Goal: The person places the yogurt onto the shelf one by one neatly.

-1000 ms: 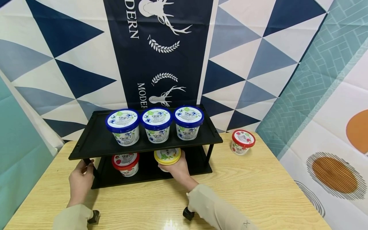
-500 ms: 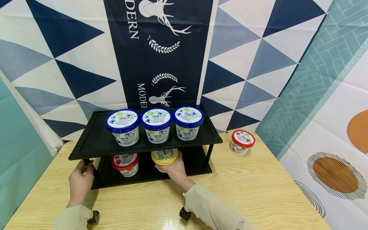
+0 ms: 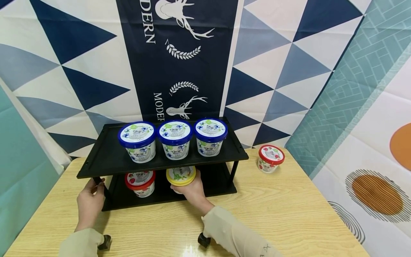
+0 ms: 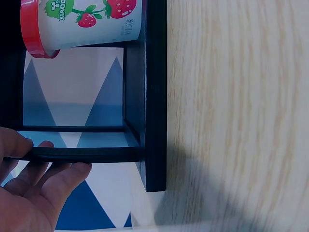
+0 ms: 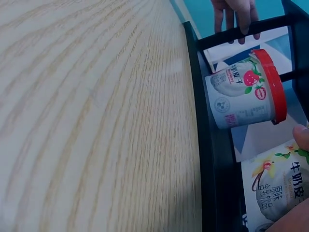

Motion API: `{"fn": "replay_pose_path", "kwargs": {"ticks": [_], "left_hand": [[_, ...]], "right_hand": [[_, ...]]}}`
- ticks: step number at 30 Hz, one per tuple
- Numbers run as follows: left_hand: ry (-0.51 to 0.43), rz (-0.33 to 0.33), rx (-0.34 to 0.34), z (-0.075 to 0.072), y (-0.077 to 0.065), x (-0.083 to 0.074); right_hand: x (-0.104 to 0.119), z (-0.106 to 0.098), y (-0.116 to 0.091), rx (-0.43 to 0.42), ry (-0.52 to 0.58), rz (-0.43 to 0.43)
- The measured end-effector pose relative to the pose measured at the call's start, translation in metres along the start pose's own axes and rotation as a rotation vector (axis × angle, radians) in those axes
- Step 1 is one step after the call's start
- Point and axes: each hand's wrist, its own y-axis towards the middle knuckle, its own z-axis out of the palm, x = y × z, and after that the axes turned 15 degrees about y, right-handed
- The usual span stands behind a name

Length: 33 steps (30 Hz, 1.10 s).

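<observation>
My right hand [image 3: 192,188] grips a yellow-lidded tub [image 3: 181,175] from its right side, between the tiers of a black two-tier rack [image 3: 106,154]. The tub looks upright; whether its base touches the lower shelf I cannot tell. In the right wrist view its cream-coloured wall [image 5: 275,186] shows close to the thumb. To its left, a red-lidded strawberry tub [image 3: 140,179] stands on the lower shelf. My left hand [image 3: 89,204] holds the rack's front left post, with thumb and fingers around the post [image 4: 82,154] in the left wrist view.
Three blue-lidded tubs [image 3: 174,134] stand in a row on the upper shelf, over the right hand. Another red-lidded tub [image 3: 271,159] is on the wooden table [image 3: 289,214], right of the rack. A patterned cloth [image 3: 257,64] hangs behind.
My right hand has shifted a little to the left along the lower shelf with the yellow-lidded tub, closer to the red-lidded one. The left hand stays on the post.
</observation>
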Motion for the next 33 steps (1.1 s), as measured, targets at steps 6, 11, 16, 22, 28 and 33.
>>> {"fn": "replay_pose_path", "kwargs": {"ticks": [6, 11, 16, 22, 28, 33], "left_hand": [[0.003, 0.001, -0.014, 0.001, 0.000, 0.000], [-0.001, 0.013, -0.020, 0.001, 0.001, 0.000], [0.006, 0.000, -0.015, 0.001, 0.001, -0.001], [-0.005, -0.007, 0.006, -0.001, 0.001, -0.002], [-0.007, -0.011, 0.011, -0.002, 0.001, -0.002], [-0.007, -0.010, 0.010, -0.002, 0.000, -0.002]], "right_hand": [[-0.002, 0.004, -0.001, 0.020, 0.003, -0.004], [-0.005, 0.007, -0.001, 0.013, -0.006, -0.020], [-0.007, 0.010, 0.001, 0.009, -0.010, -0.013], [-0.009, 0.013, 0.001, -0.005, -0.030, 0.001], [-0.011, 0.017, 0.003, -0.009, -0.027, 0.003], [-0.011, 0.020, 0.003, -0.013, -0.006, 0.001]]}}
